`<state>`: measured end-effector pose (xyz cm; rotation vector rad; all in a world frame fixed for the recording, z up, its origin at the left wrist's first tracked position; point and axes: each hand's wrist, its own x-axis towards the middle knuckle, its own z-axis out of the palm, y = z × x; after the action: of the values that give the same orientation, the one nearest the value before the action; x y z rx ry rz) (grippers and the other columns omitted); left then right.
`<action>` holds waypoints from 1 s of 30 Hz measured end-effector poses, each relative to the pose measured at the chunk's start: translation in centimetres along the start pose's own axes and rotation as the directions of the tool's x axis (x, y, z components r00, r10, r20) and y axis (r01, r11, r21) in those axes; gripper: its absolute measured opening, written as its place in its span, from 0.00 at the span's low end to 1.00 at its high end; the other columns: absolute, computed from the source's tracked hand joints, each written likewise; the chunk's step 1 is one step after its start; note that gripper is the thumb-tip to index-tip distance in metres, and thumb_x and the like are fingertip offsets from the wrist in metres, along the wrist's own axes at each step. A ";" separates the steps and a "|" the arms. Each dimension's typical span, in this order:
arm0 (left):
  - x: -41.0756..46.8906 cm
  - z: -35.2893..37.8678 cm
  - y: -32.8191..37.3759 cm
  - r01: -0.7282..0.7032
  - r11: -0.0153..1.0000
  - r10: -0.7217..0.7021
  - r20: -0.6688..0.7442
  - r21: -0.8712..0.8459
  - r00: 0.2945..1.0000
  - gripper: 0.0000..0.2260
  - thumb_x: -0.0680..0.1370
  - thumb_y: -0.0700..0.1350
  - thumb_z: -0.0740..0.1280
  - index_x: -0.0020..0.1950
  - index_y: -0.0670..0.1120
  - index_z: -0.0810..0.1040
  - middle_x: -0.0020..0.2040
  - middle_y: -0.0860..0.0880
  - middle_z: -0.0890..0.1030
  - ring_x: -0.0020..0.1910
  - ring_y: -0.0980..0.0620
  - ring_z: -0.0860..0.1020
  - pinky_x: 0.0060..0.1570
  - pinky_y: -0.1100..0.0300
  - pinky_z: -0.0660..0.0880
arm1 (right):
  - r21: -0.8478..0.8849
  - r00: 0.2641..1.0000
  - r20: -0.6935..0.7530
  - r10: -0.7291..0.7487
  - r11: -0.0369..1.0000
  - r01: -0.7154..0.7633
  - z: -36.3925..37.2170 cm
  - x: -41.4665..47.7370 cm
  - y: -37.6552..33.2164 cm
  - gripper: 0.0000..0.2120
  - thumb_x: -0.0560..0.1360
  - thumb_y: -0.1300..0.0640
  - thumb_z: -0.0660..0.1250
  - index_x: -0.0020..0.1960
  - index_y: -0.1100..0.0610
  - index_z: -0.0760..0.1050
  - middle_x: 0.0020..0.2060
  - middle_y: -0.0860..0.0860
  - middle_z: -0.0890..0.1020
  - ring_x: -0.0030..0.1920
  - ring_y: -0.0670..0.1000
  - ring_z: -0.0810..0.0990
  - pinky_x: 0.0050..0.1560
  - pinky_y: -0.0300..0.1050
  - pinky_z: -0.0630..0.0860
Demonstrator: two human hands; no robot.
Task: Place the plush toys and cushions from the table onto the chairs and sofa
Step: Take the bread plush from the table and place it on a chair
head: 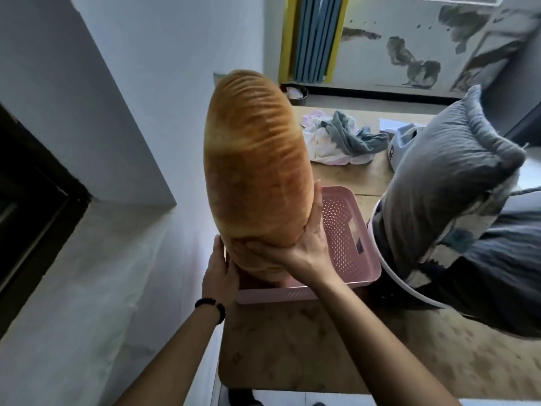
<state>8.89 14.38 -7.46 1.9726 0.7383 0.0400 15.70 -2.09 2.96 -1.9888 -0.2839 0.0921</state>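
Honestly, with both hands, left hand (219,273) and right hand (304,244), clasping only the bread-shaped plush (251,159) at its bottom end, that tall top could tip onto the pink basket (351,230).

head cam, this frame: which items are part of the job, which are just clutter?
Job:
- bread-shaped plush, gripped at its lower end by left hand and right hand
- grey cushion on the table

Lying about:
- pink basket
- crumpled cloths
- dark bin by the wall
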 end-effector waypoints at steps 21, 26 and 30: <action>-1.3 -4.0 -1.1 0.081 0.945 -0.027 -0.173 0.315 0.984 0.33 0.80 0.34 0.59 0.82 0.52 0.54 0.76 0.41 0.70 0.71 0.36 0.71 0.67 0.46 0.70 | 0.568 0.951 -0.273 0.147 0.822 0.036 -9.4 -1.5 -0.9 0.26 0.63 0.60 0.84 0.58 0.55 0.81 0.50 0.48 0.88 0.54 0.52 0.86 0.57 0.47 0.82; -1.1 -3.6 -0.1 0.099 0.943 -0.039 -0.191 0.317 0.981 0.24 0.84 0.47 0.56 0.80 0.47 0.60 0.74 0.37 0.70 0.71 0.35 0.70 0.69 0.42 0.69 | 0.609 0.917 -0.385 -0.108 0.716 0.340 -15.5 -2.6 -7.1 0.33 0.63 0.57 0.84 0.65 0.61 0.78 0.59 0.58 0.85 0.61 0.59 0.83 0.65 0.57 0.78; -3.4 -3.0 5.9 -0.143 0.990 0.140 -0.188 -0.001 0.972 0.22 0.85 0.57 0.51 0.70 0.47 0.73 0.65 0.41 0.78 0.63 0.42 0.76 0.58 0.54 0.69 | 0.707 0.878 -0.468 -0.096 0.556 0.438 -19.3 -5.2 -8.8 0.26 0.67 0.62 0.79 0.64 0.59 0.77 0.57 0.52 0.86 0.60 0.54 0.84 0.61 0.50 0.80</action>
<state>7.99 13.12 -0.23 2.0232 0.7137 0.3203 13.01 -16.94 18.72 -0.9846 -0.2354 -0.3292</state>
